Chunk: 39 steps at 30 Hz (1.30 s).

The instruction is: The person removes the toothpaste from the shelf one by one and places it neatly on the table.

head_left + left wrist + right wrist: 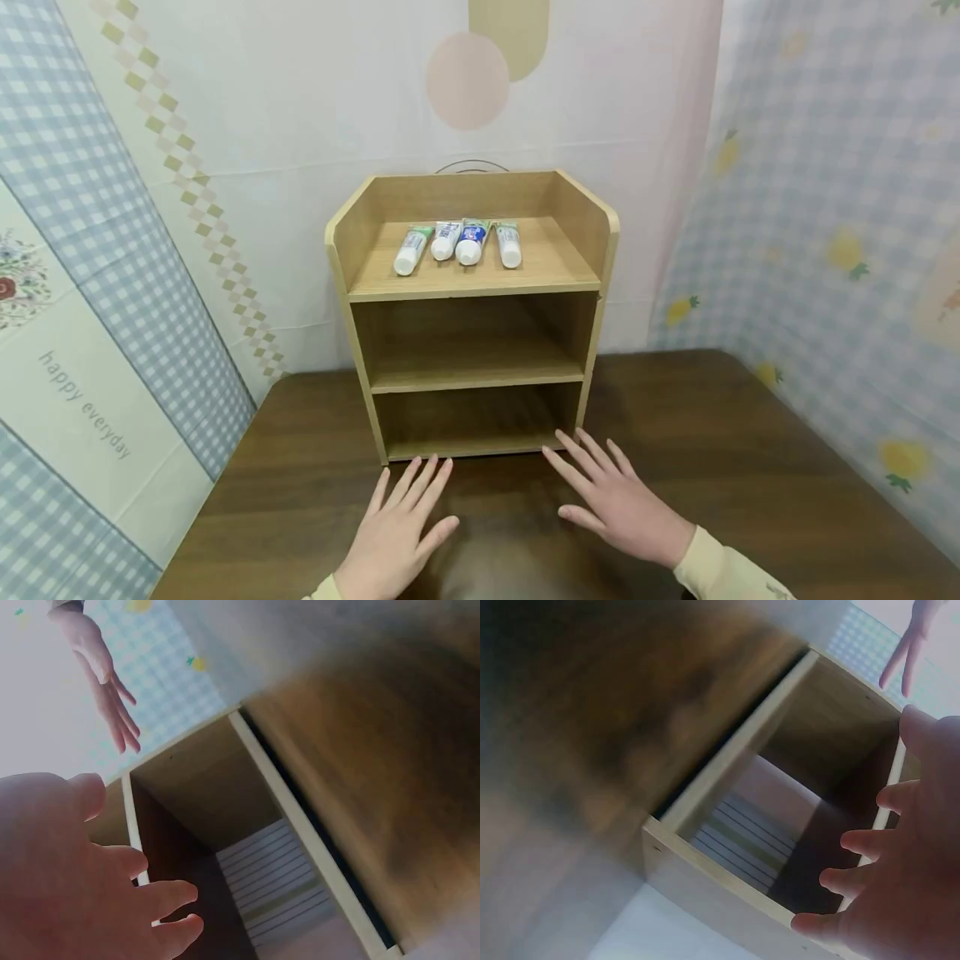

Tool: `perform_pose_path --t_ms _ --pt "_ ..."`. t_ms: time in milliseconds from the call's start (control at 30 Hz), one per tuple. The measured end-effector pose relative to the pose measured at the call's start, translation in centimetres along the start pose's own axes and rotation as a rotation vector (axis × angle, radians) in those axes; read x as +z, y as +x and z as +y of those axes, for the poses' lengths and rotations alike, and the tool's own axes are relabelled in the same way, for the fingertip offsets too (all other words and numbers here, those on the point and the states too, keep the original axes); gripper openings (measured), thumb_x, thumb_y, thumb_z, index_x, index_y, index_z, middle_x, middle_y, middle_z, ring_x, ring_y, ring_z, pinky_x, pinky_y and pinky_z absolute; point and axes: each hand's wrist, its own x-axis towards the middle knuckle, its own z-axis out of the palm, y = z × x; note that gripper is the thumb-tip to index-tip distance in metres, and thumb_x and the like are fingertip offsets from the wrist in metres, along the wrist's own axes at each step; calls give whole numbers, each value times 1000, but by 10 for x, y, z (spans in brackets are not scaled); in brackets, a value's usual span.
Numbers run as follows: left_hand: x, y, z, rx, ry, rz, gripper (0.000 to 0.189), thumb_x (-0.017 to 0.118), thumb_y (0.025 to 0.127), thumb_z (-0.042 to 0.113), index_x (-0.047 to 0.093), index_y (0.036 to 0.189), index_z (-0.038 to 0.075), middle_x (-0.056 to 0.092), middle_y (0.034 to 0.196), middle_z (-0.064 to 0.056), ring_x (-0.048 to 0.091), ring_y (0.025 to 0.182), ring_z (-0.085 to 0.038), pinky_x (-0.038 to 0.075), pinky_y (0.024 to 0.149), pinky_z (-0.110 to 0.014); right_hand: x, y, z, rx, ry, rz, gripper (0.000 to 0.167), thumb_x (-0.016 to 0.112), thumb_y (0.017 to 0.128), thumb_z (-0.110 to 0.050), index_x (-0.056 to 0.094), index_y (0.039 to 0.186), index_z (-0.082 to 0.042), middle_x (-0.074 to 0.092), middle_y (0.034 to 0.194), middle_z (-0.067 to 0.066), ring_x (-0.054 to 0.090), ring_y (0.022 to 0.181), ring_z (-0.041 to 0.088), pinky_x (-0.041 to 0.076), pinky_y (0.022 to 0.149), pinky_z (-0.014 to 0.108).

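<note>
Both hands are spread before a small wooden shelf unit and hold nothing. The left hand is at the shelf's lower left front, palm down, fingers straight. Fingers spread, the right hand is by the lower right corner, its fingertips overlapping the bottom shelf's edge in the head view. On the unit's top lie several tubes side by side: a white tube with a green end, a small white tube, a blue and white tube and another white tube. Their caps face the front.
The shelf unit stands on a dark brown table. Below its top are two open compartments, with a middle shelf between them. Behind hangs a pale patterned cloth; checked cloths line the sides.
</note>
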Motion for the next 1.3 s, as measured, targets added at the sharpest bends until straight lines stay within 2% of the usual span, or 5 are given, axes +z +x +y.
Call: perform_pose_path --t_ms 433,567,800,1067,1300 --pt "-30 15 -23 -88 -80 175 76 52 95 45 13 157 24 18 162 -11 25 147 -34 19 112 -62 -24 19 3 0 15 77 63 57 92 -46 37 149 -29 39 154 4 37 141 30 27 109 54" --pt "-45 23 -35 -104 -131 216 78 55 95 40 12 157 18 16 162 -16 26 145 -39 22 111 -63 -28 33 1 -45 -14 120 61 61 90 -45 44 145 -27 48 146 5 44 135 28 31 108 52" --pt "-77 48 -54 -180 -264 237 82 50 98 43 -3 157 20 5 164 -15 18 147 -43 23 110 -66 -49 70 -1 -137 -93 163 58 60 90 -45 48 143 -24 56 137 5 50 128 24 36 106 48" --pt "-107 78 -64 -240 -427 341 92 54 96 39 -16 154 24 -2 164 -12 11 149 -38 18 115 -59 -80 117 -11 -246 -92 264 55 61 91 -42 50 141 -20 56 135 8 48 129 24 36 105 46" --pt "-120 112 -72 -214 -510 294 100 59 93 21 -21 153 23 3 162 -20 18 147 -40 23 113 -60 -92 157 -16 -364 -170 436 44 66 90 -30 58 131 -15 62 120 6 57 113 23 42 97 43"
